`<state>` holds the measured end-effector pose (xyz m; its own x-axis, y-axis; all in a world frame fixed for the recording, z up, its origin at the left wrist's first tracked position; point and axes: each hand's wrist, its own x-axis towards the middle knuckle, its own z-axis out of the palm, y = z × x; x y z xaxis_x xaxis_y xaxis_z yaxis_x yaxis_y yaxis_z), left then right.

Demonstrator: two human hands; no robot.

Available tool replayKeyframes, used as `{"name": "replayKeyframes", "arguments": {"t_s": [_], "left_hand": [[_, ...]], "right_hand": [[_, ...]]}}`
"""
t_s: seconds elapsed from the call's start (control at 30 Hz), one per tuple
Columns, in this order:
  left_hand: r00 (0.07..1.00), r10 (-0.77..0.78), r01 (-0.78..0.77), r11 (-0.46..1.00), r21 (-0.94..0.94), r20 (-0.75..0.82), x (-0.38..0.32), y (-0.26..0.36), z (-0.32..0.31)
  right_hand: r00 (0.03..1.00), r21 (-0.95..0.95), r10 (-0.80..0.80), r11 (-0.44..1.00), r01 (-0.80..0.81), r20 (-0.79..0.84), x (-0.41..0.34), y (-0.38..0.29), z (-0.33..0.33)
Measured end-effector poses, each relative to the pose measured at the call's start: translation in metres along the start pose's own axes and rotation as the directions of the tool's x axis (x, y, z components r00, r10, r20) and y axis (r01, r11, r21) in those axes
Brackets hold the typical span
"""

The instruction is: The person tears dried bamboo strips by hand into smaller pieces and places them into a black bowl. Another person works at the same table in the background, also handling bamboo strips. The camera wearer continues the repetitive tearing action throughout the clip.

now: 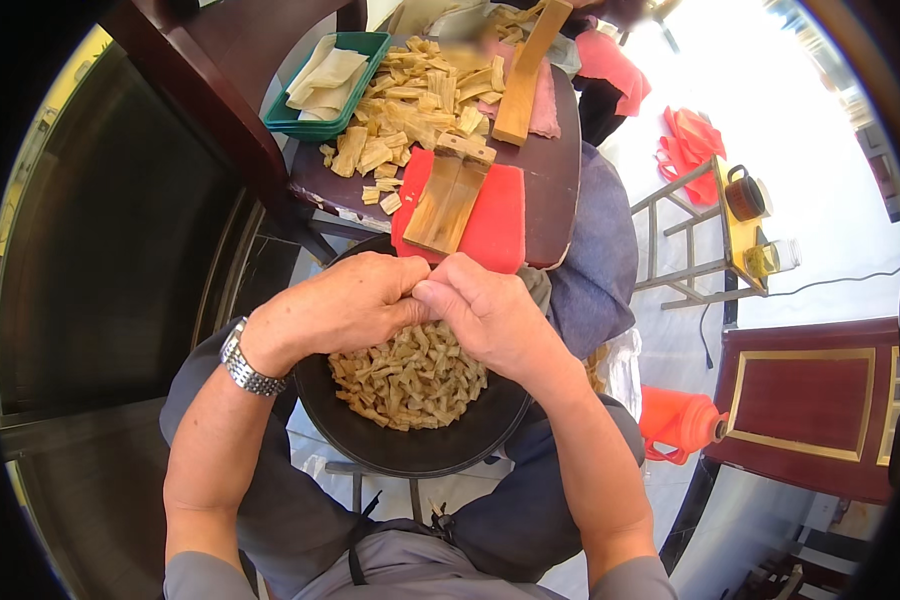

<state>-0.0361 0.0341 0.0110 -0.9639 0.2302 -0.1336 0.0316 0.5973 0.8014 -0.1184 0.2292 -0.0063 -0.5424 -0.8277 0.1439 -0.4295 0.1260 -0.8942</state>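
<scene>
My left hand (352, 304), with a metal-band watch (249, 367) on the wrist, meets my right hand (487, 319) at the fingertips. Thumbs and forefingers pinch together; anything between them is hidden. Both hands are over the far side of a black round basin (420, 454) between my knees. Small tan twisted pieces (412, 382) heap inside it. Just beyond my fingers, a wooden block (450, 202) lies on a folded red cloth (499, 217). Dried, fibrous tan strips (412, 112) spread behind it on a dark red chair seat (551, 195).
Left on the seat sits a green plastic basket (352, 90) holding pale sheets (330, 79). A longer wooden bar (521, 97) leans at right. Off to the right are a stool (731, 217) with a dark mug (745, 193) and a glass jar (772, 257), and a red thermos (679, 420).
</scene>
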Motion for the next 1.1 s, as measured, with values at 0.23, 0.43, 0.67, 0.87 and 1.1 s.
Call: {"name": "replayKeyframes", "arguments": {"t_s": [0.23, 0.43, 0.67, 0.87, 1.1], "left_hand": [[0.965, -0.097, 0.123, 0.988, -0.094, 0.245, -0.024, 0.0, -0.019], [0.988, -0.132, 0.148, 0.962, -0.231, 0.082, -0.013, 0.002, -0.021], [0.929, -0.155, 0.069, 0.965, -0.254, -0.337, 0.033, -0.014, -0.034], [0.856, -0.059, 0.037, 0.998, -0.054, -0.513, 0.064, -0.037, -0.025], [0.85, -0.144, 0.223, 0.97, 0.099, -0.507, 0.059, -0.039, -0.012]], "right_hand": [[0.966, -0.207, 0.038, 0.978, 0.016, 0.257, -0.018, -0.014, -0.019], [0.999, -0.171, -0.019, 0.985, 0.023, 0.03, -0.012, -0.01, -0.023], [0.938, -0.544, -0.246, 0.836, 0.076, -0.246, 0.025, 0.026, -0.033], [0.904, -0.577, -0.26, 0.817, 0.018, -0.339, 0.043, 0.051, -0.028], [0.967, -0.634, -0.011, 0.757, -0.157, -0.253, 0.036, 0.056, -0.024]]}}
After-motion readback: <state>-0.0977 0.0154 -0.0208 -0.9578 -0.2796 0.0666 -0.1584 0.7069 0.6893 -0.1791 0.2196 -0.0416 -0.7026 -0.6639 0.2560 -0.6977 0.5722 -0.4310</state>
